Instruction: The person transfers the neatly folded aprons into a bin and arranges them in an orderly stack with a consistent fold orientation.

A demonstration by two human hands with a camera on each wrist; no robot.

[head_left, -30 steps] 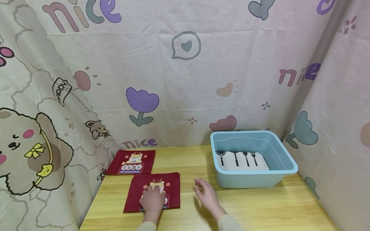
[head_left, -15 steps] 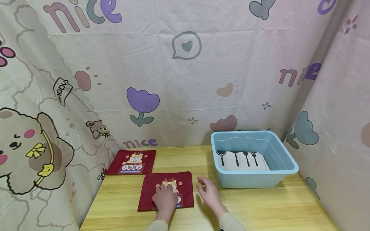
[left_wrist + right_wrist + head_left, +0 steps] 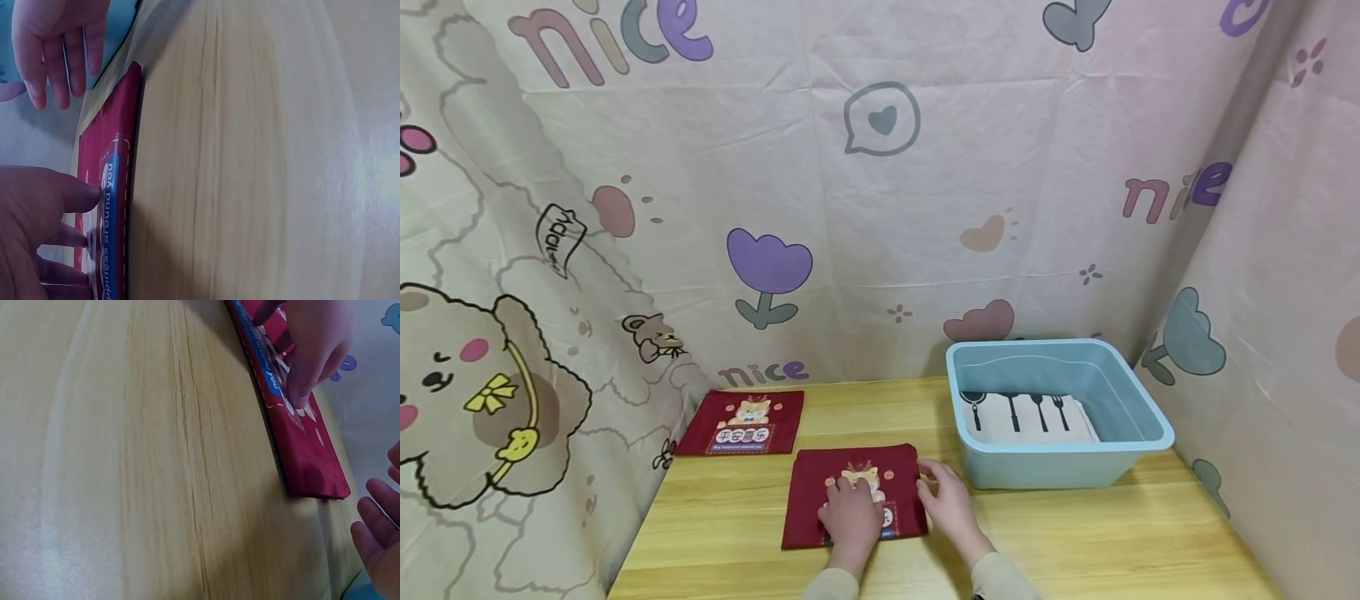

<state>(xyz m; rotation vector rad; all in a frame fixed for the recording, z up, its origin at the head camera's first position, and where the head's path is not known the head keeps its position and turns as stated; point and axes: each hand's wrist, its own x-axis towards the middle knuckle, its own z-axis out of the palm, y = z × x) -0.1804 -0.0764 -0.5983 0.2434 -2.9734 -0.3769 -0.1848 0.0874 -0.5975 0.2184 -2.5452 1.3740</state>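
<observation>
A dark red folded cloth piece (image 3: 808,500) with a cartoon animal print lies flat on the wooden table. On top of its print the left hand (image 3: 854,515) presses with its fingertips; in the left wrist view the thumb and fingers (image 3: 80,195) touch the fabric. Just off the cloth's right edge is the right hand (image 3: 951,504), its fingers loosely bent and nothing held. From the right wrist view, a narrow gap shows between those fingers (image 3: 377,520) and the cloth's end. A matching red cloth piece (image 3: 700,429) lies farther back on the left.
A light blue plastic bin (image 3: 1037,467) stands to the right, behind the right hand. Inside it rests a white cloth (image 3: 1026,417) printed with black kitchen utensils. Patterned curtains (image 3: 865,217) hang behind the wooden table (image 3: 1105,533) and along both sides.
The left hand has slid the nearer red cloth rightward, away from the back one and up to the right hand. The right hand has shifted slightly to the right.
</observation>
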